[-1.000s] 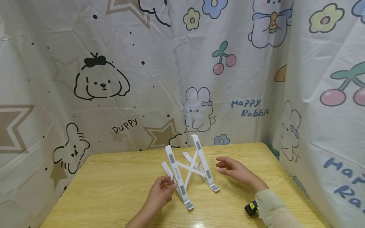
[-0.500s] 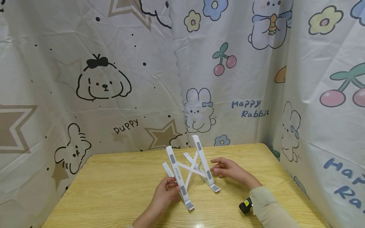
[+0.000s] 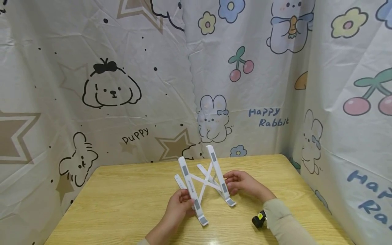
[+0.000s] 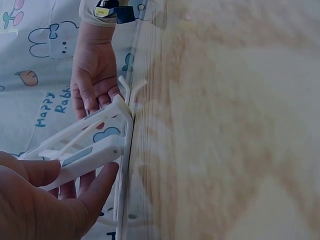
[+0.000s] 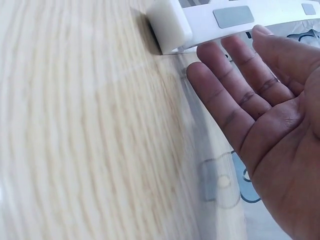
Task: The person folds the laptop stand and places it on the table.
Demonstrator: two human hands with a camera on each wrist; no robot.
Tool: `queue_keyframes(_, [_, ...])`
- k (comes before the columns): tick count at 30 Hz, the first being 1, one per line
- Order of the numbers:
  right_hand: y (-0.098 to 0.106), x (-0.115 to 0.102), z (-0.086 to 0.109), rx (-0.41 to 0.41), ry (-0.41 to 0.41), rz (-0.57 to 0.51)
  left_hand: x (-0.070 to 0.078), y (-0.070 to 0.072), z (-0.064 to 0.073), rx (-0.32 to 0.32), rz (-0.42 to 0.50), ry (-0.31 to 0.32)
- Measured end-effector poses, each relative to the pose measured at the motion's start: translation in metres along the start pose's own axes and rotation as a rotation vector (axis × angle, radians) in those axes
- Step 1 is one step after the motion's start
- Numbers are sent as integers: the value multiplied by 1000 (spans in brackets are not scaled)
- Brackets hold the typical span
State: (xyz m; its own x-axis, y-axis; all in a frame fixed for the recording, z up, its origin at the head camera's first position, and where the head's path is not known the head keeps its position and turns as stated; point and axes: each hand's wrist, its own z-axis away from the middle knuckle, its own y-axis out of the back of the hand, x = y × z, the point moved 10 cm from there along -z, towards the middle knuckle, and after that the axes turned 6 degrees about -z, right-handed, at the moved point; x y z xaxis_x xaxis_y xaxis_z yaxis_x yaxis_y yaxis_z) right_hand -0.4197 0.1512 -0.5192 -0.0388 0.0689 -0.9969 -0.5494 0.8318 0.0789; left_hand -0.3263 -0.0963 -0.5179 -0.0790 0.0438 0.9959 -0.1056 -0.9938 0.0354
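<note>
A white folding laptop stand (image 3: 190, 186) with grey pads stands unfolded on the table, its two sloping rails joined by a crossed brace. My left hand (image 3: 180, 205) holds the lower part of the left rail. The left wrist view shows the thumb above that rail (image 4: 92, 159) and the fingers underneath. Beside the right rail is my right hand (image 3: 243, 184), its fingertips right at the outer side. Seen from the right wrist, this hand (image 5: 280, 115) has its fingers extended below the rail (image 5: 272, 15) and its thumb tip close to the rail's edge.
The wood-grain table (image 3: 128, 197) ends at a cartoon-printed curtain (image 3: 168, 85) behind it, which also hangs along the right side. A small black device (image 3: 259, 219) with a yellow label sits at the right wrist, by the light sleeve (image 3: 283, 217).
My right hand has moved left from clear of the stand to the right rail. My left hand has moved slightly right and its thumb has come onto the left rail. The stand stays put.
</note>
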Motion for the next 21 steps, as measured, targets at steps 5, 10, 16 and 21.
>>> queue_keyframes(5, [-4,1,-4,-10,-24,-13,0,2,-4,-6,-7,5])
queue_keyframes(10, [-9,3,-7,-37,-42,-22,0,3,-6,-23,-2,13])
queue_keyframes(16, [-12,1,-8,-20,-29,-37,0,3,-4,-24,10,17])
queue_keyframes(21, [-12,-2,-8,-11,-3,-27,-1,3,-4,-18,24,10])
